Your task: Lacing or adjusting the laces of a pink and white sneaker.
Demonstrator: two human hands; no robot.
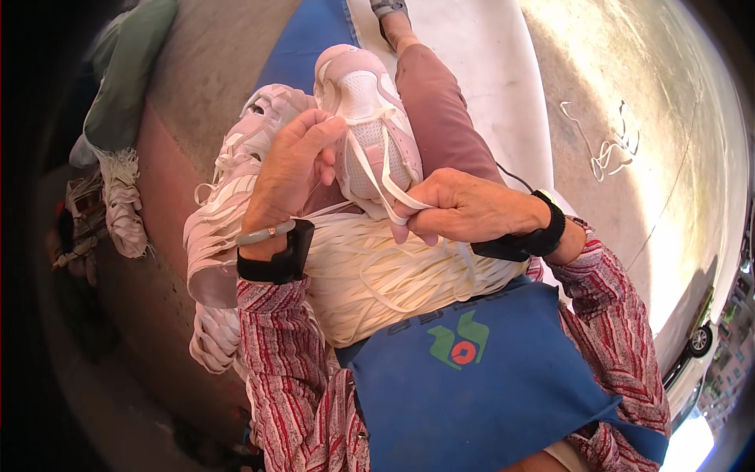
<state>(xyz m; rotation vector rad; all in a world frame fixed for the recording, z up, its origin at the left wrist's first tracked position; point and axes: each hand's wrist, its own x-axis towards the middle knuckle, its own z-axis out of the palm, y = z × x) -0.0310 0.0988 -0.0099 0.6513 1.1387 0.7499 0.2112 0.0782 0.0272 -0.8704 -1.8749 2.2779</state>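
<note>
A pale pink and white sneaker upper (pixel 363 161) lies across my lap, toe pointing away from me. White shoelace (pixel 384 175) threads its front part and loops back toward me. At the upper's left side my left hand (pixel 303 149) pinches the lace between thumb and index finger. My right hand (pixel 464 206) is closed on the lace's other stretch, just right of the upper's near end. Beneath both hands a thick bundle of loose white laces (pixel 377 275) covers my lap. Black bands circle both wrists.
More laced pink and white uppers (pixel 255 149) are heaped left of my lap. A dark green sack (pixel 130 75) stands farther left, with a bunch of laces (pixel 124 200) below it. Loose laces (pixel 609 153) lie on the concrete at right. A blue apron (pixel 472 393) covers my front.
</note>
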